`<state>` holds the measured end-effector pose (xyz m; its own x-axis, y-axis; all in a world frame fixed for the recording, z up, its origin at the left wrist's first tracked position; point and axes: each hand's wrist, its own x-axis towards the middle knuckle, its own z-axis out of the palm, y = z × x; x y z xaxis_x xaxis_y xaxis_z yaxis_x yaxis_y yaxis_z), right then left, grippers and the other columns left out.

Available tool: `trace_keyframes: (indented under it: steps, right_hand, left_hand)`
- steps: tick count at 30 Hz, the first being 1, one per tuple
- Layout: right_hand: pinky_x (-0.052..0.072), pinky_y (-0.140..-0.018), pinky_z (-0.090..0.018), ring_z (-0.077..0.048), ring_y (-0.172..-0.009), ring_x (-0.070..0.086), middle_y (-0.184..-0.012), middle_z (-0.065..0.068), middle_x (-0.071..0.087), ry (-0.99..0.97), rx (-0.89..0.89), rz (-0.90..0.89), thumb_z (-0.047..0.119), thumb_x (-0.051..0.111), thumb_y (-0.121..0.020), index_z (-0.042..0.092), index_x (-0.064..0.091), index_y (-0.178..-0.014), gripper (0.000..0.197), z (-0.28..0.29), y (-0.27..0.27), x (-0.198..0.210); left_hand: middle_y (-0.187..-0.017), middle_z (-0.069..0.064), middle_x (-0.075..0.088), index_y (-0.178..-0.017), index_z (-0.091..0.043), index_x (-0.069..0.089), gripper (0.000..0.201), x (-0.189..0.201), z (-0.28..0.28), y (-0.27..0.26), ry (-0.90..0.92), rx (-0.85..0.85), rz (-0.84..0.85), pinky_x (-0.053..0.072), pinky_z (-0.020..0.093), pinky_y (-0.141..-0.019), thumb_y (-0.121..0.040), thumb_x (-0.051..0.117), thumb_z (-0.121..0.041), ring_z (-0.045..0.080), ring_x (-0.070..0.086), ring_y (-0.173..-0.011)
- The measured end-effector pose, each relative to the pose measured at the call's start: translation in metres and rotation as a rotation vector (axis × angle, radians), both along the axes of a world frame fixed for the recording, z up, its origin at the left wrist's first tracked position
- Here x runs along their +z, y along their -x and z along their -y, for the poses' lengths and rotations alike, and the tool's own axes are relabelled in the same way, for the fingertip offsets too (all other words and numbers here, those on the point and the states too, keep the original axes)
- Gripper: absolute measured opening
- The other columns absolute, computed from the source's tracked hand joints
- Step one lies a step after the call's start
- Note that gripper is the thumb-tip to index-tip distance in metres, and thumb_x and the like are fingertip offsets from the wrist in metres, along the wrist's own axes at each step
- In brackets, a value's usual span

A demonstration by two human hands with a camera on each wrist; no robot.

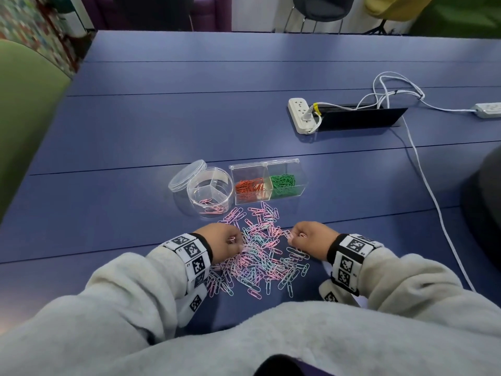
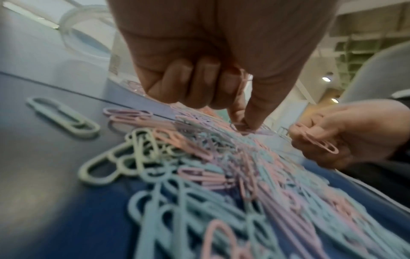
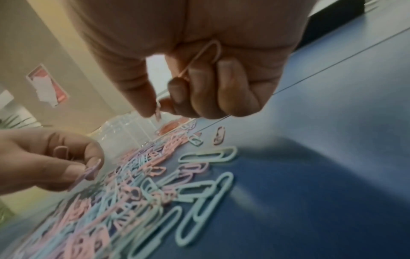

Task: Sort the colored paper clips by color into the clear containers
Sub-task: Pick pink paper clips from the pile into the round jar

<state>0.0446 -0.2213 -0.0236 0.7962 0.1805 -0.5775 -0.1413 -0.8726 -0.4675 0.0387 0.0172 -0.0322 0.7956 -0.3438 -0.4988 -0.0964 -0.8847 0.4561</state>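
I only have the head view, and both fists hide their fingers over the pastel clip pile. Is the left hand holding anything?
Observer: Yes, the left hand pinches a pink paper clip at the pile of pastel paper clips.
Operator: And the right hand?
Observer: The right hand has a pink clip tucked under its curled fingers.
Operator: Anything else in it?
Observer: Another clip is pinched at its thumb tip.

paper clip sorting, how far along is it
Done: orange paper clips and green paper clips sit in separate halves of the clear rectangular box; a few pink clips lie in the round divided tub.

In hand: the left hand and right hand each pinch pink clips.

Left: the large pastel pile on the blue table.
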Motion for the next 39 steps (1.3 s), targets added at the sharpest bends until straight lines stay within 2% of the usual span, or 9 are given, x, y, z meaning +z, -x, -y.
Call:
trace_keyframes:
  steps: [6,9,12,15,18,23,27,31,39]
  right_hand:
    - [0.023,-0.042,-0.021,-0.015,-0.044,0.03,-0.059,-0.005,0.037,-0.334,-0.36,-0.156,0.004,0.035,-0.091,0.015,0.04,-0.071,0.024,0.001,0.001,-0.008]
    - [0.019,-0.035,-0.014,-0.012,-0.038,0.025,-0.053,-0.005,0.038,-0.437,-0.411,-0.17,-0.004,0.03,-0.088,0.013,0.035,-0.075,0.023,-0.002,0.003,-0.005]
    - [0.019,-0.034,-0.013,-0.01,-0.036,0.024,-0.052,-0.002,0.039,-0.448,-0.416,-0.147,-0.006,0.028,-0.087,0.015,0.035,-0.077,0.023,-0.005,0.003,-0.007]
    - [0.018,-0.035,-0.012,-0.01,-0.032,0.024,-0.046,0.0,0.04,-0.464,-0.461,-0.149,-0.009,0.024,-0.084,0.016,0.039,-0.083,0.029,-0.006,0.002,-0.01]
    - [0.017,-0.036,-0.01,-0.009,-0.029,0.023,-0.037,0.005,0.04,-0.461,-0.468,-0.16,-0.011,0.022,-0.082,0.017,0.044,-0.089,0.037,-0.006,0.003,-0.012]
    - [0.017,-0.038,-0.013,-0.011,-0.035,0.022,-0.047,0.001,0.038,-0.426,-0.475,-0.165,-0.009,0.024,-0.083,0.019,0.049,-0.088,0.037,-0.004,0.007,-0.015]
    - [0.018,-0.036,-0.013,-0.009,-0.034,0.023,-0.051,-0.001,0.037,-0.408,-0.472,-0.153,-0.008,0.025,-0.084,0.018,0.049,-0.089,0.037,-0.004,0.009,-0.014]
    - [0.019,-0.035,-0.015,-0.009,-0.034,0.025,-0.054,-0.001,0.037,-0.377,-0.431,-0.158,-0.006,0.026,-0.084,0.017,0.05,-0.091,0.035,-0.005,0.01,-0.013]
    - [0.018,-0.035,-0.015,-0.009,-0.034,0.023,-0.053,-0.001,0.035,-0.373,-0.446,-0.152,-0.009,0.022,-0.082,0.016,0.052,-0.085,0.038,-0.005,0.013,-0.011]
  left_hand:
    - [-0.094,-0.009,0.061,-0.087,-0.03,0.058,0.004,0.0,-0.011,-0.006,-0.016,0.09,0.001,0.047,0.025,-0.08,-0.088,0.059,-0.034,0.012,0.058,-0.09]
    - [-0.091,-0.007,0.06,-0.101,-0.032,0.055,0.014,0.0,-0.012,-0.004,-0.051,0.064,0.033,0.048,0.026,-0.076,-0.087,0.058,-0.03,0.015,0.059,-0.087]
    - [-0.081,-0.011,0.055,-0.103,-0.036,0.056,0.019,0.006,-0.005,0.002,-0.032,-0.056,0.039,0.047,0.025,-0.07,-0.086,0.057,-0.029,0.014,0.057,-0.08]
    - [-0.095,-0.009,0.061,-0.103,-0.035,0.059,0.018,0.012,0.005,0.005,-0.084,-0.239,0.017,0.05,0.029,-0.078,-0.085,0.059,-0.031,0.014,0.058,-0.088]
    - [-0.104,-0.007,0.063,-0.103,-0.035,0.059,0.018,0.012,0.009,0.005,-0.161,-0.323,0.005,0.052,0.035,-0.084,-0.085,0.059,-0.032,0.017,0.059,-0.093]
    - [-0.101,-0.007,0.063,-0.101,-0.034,0.06,0.018,0.012,0.012,0.005,-0.216,-0.342,0.017,0.053,0.035,-0.081,-0.084,0.057,-0.028,0.018,0.058,-0.091]
    - [-0.089,-0.011,0.054,-0.101,-0.032,0.058,0.018,0.014,0.017,0.006,-0.254,-0.337,0.025,0.048,0.03,-0.072,-0.084,0.058,-0.027,0.015,0.053,-0.084]
    - [-0.101,-0.008,0.061,-0.1,-0.03,0.059,0.017,0.014,0.021,0.004,-0.275,-0.323,0.0,0.047,0.029,-0.073,-0.083,0.059,-0.027,0.016,0.055,-0.089]
    - [-0.088,-0.01,0.057,-0.096,-0.025,0.061,0.015,0.011,0.014,0.008,-0.19,-0.216,-0.029,0.044,0.024,-0.069,-0.081,0.059,-0.028,0.013,0.054,-0.081]
